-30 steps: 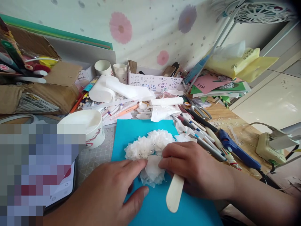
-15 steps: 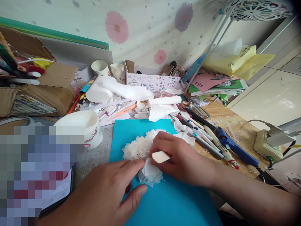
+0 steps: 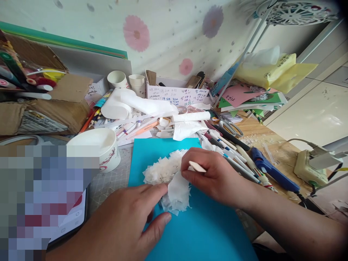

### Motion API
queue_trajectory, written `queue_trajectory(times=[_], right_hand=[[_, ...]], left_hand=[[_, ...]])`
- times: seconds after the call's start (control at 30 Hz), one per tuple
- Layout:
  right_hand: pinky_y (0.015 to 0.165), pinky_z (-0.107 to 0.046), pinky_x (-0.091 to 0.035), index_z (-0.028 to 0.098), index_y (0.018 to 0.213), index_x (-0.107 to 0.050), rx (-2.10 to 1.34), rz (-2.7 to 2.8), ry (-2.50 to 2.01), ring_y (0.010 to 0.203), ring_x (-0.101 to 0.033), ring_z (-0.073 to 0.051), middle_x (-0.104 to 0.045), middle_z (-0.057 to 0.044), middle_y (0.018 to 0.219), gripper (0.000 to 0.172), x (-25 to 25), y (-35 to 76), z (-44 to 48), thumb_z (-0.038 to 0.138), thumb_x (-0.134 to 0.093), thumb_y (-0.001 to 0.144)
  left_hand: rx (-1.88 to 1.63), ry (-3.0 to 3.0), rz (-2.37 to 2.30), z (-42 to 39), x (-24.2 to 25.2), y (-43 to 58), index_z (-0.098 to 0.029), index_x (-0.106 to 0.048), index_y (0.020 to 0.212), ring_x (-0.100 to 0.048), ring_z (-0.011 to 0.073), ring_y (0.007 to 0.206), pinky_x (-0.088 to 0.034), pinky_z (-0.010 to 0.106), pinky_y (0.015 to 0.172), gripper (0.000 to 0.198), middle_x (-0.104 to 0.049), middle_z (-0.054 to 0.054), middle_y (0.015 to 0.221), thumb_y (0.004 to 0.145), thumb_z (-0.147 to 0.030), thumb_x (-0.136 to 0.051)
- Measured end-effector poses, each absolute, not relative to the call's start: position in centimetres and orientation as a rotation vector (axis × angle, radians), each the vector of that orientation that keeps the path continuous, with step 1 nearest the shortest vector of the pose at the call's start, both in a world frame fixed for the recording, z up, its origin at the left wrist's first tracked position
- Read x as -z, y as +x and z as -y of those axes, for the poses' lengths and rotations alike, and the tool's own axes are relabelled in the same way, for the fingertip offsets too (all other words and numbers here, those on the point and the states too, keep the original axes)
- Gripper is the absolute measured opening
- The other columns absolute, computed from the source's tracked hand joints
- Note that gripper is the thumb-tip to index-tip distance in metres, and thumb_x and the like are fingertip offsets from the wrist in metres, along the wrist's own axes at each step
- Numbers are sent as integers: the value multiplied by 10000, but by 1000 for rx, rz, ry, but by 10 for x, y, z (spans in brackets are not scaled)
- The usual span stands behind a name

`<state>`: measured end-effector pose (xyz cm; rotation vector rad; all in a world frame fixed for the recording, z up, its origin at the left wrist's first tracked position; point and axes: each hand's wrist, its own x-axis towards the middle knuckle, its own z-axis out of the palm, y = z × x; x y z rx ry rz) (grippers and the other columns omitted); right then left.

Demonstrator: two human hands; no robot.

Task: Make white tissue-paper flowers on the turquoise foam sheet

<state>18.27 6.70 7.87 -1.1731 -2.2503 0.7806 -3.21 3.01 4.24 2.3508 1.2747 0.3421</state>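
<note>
On a bright blue sheet point(image 3: 201, 232) lies a ruffled mass of white tissue paper pieces point(image 3: 159, 172), curved like an arch. My right hand point(image 3: 214, 177) pinches a pale wooden craft stick point(image 3: 197, 166) over its right side; the stick's lower end is hidden by the fingers. Just under those fingers a flat white tissue square point(image 3: 175, 185) covers part of the ruffles. My left hand point(image 3: 127, 214) rests at the lower left with thumb and index finger apart, the index fingertip touching the edge of the tissue.
A white paper bowl point(image 3: 110, 156) stands at the left behind a phone point(image 3: 69, 230) with a blurred screen. Pens, scissors point(image 3: 231, 128) and a blue glue gun point(image 3: 274, 172) lie to the right. Tissue rolls point(image 3: 191, 116), paper cups point(image 3: 137, 85) and a cardboard box point(image 3: 54, 116) line the back.
My right hand has shifted slightly right and tilted the stick, uncovering more of the tissue square. My left hand has barely moved.
</note>
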Motion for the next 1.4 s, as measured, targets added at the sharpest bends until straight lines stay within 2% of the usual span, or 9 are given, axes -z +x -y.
queue_trajectory(times=[0.23, 0.37, 0.5, 0.67, 0.93, 1.1, 1.2, 1.3, 1.4], right_hand=[[536, -229, -398, 184, 749, -568, -956, 2099, -1378, 583, -519, -119, -589, 13, 649, 134, -94, 210, -77, 235, -523, 865], [569, -278, -382, 183, 737, -602, -477, 2460, -1628, 624, -523, -164, -586, -20, 678, 119, -97, 236, -82, 246, -576, 834], [694, -276, -427, 177, 894, -638, -400, 2541, -1180, 783, -576, -163, -602, -55, 884, 70, -97, 231, -69, 181, -587, 847], [588, -256, -390, 180, 947, -645, -271, 2709, -914, 660, -528, -128, -582, -49, 917, 121, -83, 203, -53, 197, -594, 838], [556, -284, -337, 154, 757, -650, -46, 2789, -836, 617, -474, -149, -580, -50, 758, 203, -75, 196, -56, 136, -480, 867], [565, -295, -348, 149, 782, -651, -149, 2794, -825, 638, -481, -155, -583, -58, 788, 140, -77, 199, -56, 126, -523, 835], [622, -294, -418, 125, 894, -656, -461, 2681, -801, 700, -528, -157, -577, -82, 859, 142, -87, 204, -57, 144, -519, 863], [731, -307, -469, 144, 951, -648, -699, 2377, -840, 807, -580, -178, -579, -89, 874, 268, -100, 213, -57, 294, -426, 969], [601, -288, -460, 210, 876, -637, -676, 2085, -1001, 653, -556, -152, -592, -44, 726, 433, -108, 218, -54, 480, -319, 993]], left_hand=[[-371, 2382, -1268, -31, -42, -31, -313, -600, 1170, -682, 204, 719, -508, 272, 576, 338, -715, 3, 892, 847, -382, -527], [-362, 2394, -1279, -30, -42, -32, -317, -595, 1191, -678, 200, 705, -515, 278, 600, 351, -716, 5, 887, 858, -394, -519], [-349, 2357, -1276, -29, -42, -32, -303, -605, 1164, -688, 211, 776, -516, 277, 620, 331, -721, 5, 928, 853, -376, -520], [-304, 2304, -1295, -32, -47, -29, -308, -610, 1148, -693, 222, 829, -529, 308, 690, 318, -726, -1, 992, 847, -357, -521], [-287, 2346, -1277, -32, -48, -28, -278, -626, 1135, -702, 267, 854, -560, 373, 696, 330, -730, 33, 1036, 841, -357, -500], [-314, 2333, -1277, -30, -48, -28, -304, -623, 1142, -702, 264, 883, -565, 377, 721, 318, -723, 15, 1077, 848, -358, -513], [-319, 2317, -1281, -30, -47, -29, -312, -606, 1177, -695, 265, 923, -566, 392, 756, 343, -709, 12, 1123, 852, -359, -508], [-322, 2303, -1281, -31, -47, -30, -319, -586, 1216, -688, 254, 955, -559, 389, 795, 369, -698, 7, 1153, 858, -355, -505], [-326, 2311, -1274, -32, -47, -30, -321, -585, 1221, -688, 251, 956, -559, 379, 790, 374, -692, 15, 1166, 858, -359, -500]])
